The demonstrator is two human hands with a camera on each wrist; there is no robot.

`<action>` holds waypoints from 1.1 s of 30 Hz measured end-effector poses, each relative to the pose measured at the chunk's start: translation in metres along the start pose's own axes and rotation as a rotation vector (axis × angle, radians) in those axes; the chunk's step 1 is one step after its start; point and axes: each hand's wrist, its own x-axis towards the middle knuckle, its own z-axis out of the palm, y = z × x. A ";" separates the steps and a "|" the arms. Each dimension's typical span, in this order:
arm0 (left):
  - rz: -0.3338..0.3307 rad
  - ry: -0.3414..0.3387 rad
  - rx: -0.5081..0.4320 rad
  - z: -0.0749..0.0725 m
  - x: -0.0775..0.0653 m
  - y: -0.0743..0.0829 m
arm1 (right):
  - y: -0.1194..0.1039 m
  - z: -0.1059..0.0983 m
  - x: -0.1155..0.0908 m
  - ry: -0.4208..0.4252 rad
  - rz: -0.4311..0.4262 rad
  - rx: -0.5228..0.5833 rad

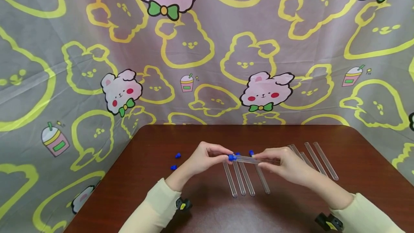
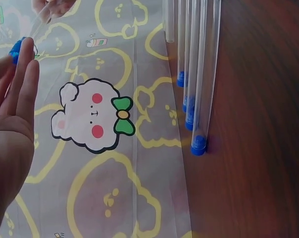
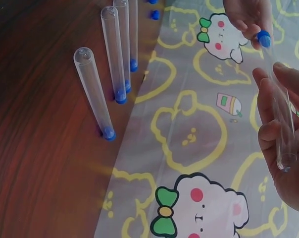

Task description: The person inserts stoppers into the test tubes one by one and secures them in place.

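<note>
- we have the left hand (image 1: 203,159), fingers pinching the blue cap (image 1: 231,157) at the mouth of the held tube (image 1: 248,159)
- right hand (image 1: 289,164): fingers curled round that same tube, raised above the table (image 1: 210,213), roughly level
- below it we see four capped tubes (image 1: 246,177) mid-table, caps toward the far edge
- two loose caps (image 1: 173,167) near the left edge
- more clear tubes (image 1: 326,161) toward the right edge
</note>
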 end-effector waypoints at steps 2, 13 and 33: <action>-0.007 -0.010 -0.004 0.000 0.000 0.000 | 0.000 0.000 -0.001 -0.003 -0.009 -0.005; -0.045 -0.033 -0.031 -0.001 0.001 0.004 | -0.004 -0.005 -0.001 -0.008 -0.046 -0.013; -0.049 0.032 -0.038 0.010 0.003 0.007 | -0.003 -0.006 0.001 -0.040 -0.068 0.086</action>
